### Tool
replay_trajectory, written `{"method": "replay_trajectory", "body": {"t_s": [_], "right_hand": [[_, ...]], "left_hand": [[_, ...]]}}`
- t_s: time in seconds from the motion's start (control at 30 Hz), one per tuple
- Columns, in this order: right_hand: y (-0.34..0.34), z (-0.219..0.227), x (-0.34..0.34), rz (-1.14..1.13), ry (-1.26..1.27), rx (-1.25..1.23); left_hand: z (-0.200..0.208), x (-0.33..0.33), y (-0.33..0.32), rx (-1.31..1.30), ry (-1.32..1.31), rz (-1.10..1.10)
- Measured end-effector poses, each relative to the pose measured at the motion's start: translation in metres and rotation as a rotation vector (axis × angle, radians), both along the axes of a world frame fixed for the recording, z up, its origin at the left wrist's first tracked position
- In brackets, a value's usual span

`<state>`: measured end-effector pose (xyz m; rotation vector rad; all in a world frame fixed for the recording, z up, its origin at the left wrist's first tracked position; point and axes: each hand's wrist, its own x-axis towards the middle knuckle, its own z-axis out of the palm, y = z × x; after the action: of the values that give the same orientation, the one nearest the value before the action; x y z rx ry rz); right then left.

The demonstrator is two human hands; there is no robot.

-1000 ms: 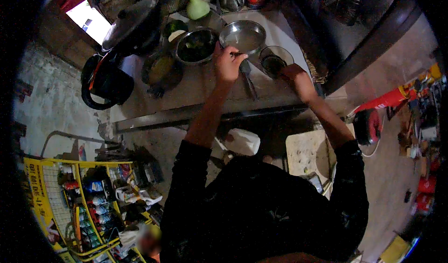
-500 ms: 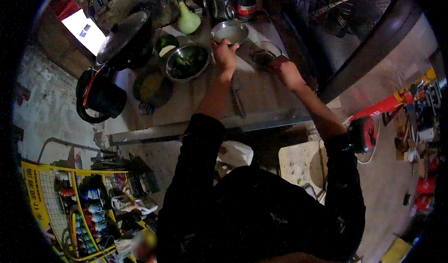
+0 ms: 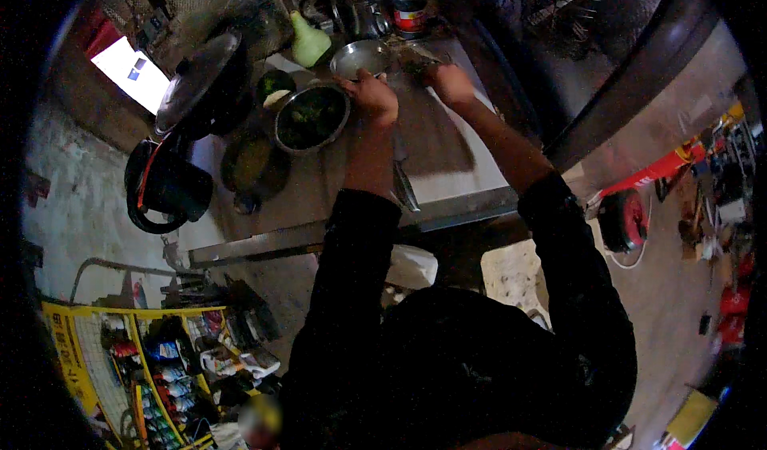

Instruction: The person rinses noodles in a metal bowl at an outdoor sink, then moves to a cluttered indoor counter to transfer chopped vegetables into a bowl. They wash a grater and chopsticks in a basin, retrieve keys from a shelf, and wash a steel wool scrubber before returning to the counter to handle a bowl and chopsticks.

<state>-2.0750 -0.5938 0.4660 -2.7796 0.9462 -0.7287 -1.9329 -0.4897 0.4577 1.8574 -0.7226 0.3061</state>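
Note:
My left hand (image 3: 373, 99) is closed on the near rim of a shallow metal bowl (image 3: 343, 60) with something pale inside. To its right, my right hand (image 3: 452, 85) grips the edge of a small bowl (image 3: 417, 59) with dark contents, which looks tilted toward the metal bowl. Its outline is blurred. Left of my left wrist stands a steel bowl (image 3: 317, 150) of dark green leafy vegetables. A long-handled tool, perhaps a knife (image 3: 406, 188), lies on the table below my hands.
Behind the bowls are a pale green gourd (image 3: 311, 48), a metal pitcher (image 3: 370, 21) and a red-labelled bottle (image 3: 410, 20). At left stand a dark pan (image 3: 256, 162), a black lidded pot (image 3: 204, 75) and a black cooker (image 3: 180, 190). A yellow rack (image 3: 132, 310) is lower left.
My right hand has carried the small bowl leftward and away from me, closer to the metal bowl, and it now looks tilted. My left hand stays at the metal bowl; the view has shifted slightly.

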Motion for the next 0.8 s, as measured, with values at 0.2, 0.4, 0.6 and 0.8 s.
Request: {"method": "replay_trajectory", "body": {"t_s": [0.2,0.4,0.6,0.8], "right_hand": [[-0.006,-0.003,0.034,-0.106,-0.036,0.057],[-0.015,-0.015,0.046,-0.125,-0.038,0.059],[0.018,-0.001,0.015,-0.152,-0.145,0.015],[0.157,0.033,-0.099,-0.152,-0.700,0.105]], "left_hand": [[-0.009,0.002,-0.009,-0.309,0.140,0.015],[-0.042,-0.021,0.080,0.938,-1.027,-0.128],[-0.013,-0.093,0.186,0.636,-0.502,-0.525],[-0.084,-0.066,0.188,0.530,-0.540,-0.669]]}}
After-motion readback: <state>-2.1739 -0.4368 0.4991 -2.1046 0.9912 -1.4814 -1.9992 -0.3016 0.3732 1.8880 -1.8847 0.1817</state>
